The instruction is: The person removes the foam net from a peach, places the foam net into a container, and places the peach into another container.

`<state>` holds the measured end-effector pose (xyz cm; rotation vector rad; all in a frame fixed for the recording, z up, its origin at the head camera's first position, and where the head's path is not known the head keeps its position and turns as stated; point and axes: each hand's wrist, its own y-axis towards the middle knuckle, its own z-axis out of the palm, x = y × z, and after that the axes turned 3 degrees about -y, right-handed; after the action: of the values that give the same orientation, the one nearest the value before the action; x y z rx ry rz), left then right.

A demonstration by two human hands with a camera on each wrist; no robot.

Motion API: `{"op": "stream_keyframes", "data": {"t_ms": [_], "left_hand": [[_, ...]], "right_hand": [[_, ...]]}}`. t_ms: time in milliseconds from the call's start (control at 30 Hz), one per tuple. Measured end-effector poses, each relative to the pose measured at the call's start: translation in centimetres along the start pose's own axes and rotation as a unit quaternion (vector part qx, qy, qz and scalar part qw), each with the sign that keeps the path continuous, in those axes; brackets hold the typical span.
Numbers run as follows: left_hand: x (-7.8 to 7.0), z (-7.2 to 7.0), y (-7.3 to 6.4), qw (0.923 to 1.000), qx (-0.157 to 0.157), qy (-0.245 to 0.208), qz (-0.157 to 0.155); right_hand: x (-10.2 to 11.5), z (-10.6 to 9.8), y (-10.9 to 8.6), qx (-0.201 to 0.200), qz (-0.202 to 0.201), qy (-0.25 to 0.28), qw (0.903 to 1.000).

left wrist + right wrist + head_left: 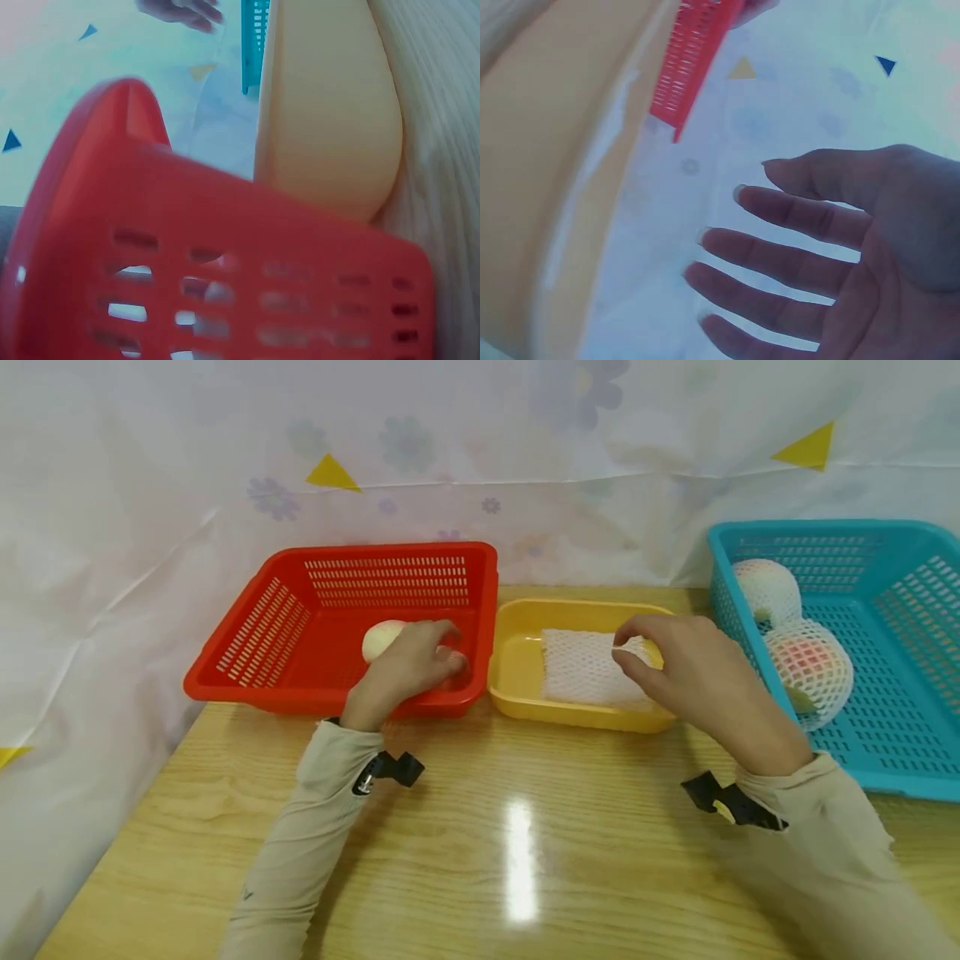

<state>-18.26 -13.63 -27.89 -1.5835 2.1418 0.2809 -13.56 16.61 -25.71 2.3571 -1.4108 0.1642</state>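
My left hand (pixel 408 660) reaches into the red basket (pixel 300 695), close beside a pale round fruit (pixel 382 638) that looks like a peach. Thumb and forefinger point to the right; the other fingers are hidden, and I cannot tell whether they hold anything. In the left wrist view the basket's wall (pixel 225 225) hides this hand's work. Above the yellow tray (pixel 517 668) hovers my right hand (pixel 682 664), over white foam netting (pixel 585 667). Its fingers (pixel 780 259) are bent loosely and spread apart, with nothing between them in the right wrist view.
At the right stands a blue basket (pixel 870 693) with two fruits in foam nets, an upper one (pixel 768 592) and a lower one (pixel 813 672), along its left wall. All containers stand on a wooden table (pixel 450 835), before a white patterned sheet (pixel 562 527).
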Motion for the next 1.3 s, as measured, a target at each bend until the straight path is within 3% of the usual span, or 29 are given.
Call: {"op": "stream_keyframes", "data": {"t_ms": [133,300,433,667,833,967,1167,1300], "left_hand": [[-1.4,0.2,0.1,0.9983,-0.051,0.004,0.029],[-4.0,0.2,-0.2,0.9885,-0.124,-0.014,0.086],[-6.3,0.5,-0.3,0.9806,-0.139,-0.036,0.133],[-10.8,2.7,0.7,0.9769,-0.104,-0.047,0.181],[-14.6,4.9,1.2,0.9718,-0.076,-0.05,0.218],[-17.4,6.7,1.3,0.9711,-0.058,-0.022,0.23],[-20.7,9.6,1.8,0.9807,0.007,0.021,0.194],[-22.8,12.1,2.3,0.991,0.03,0.044,0.123]], "right_hand": [[0.1,-1.9,-1.2,-0.003,-0.018,-0.03,0.9994],[-1.2,-3.8,-2.4,0.021,0.006,-0.063,0.9978],[-2.9,-4.8,-3.2,0.041,0.041,-0.084,0.9948],[-6.5,-6.5,-4.9,0.075,0.077,-0.134,0.9852],[-8.8,-7.1,-5.7,0.106,0.129,-0.169,0.9713],[-10.3,-7.6,-5.8,0.142,0.137,-0.19,0.9617],[-12.3,-7.9,-4.5,0.162,0.047,-0.21,0.9631],[-13.4,-7.7,-3.5,0.158,0.011,-0.194,0.9681]]}}
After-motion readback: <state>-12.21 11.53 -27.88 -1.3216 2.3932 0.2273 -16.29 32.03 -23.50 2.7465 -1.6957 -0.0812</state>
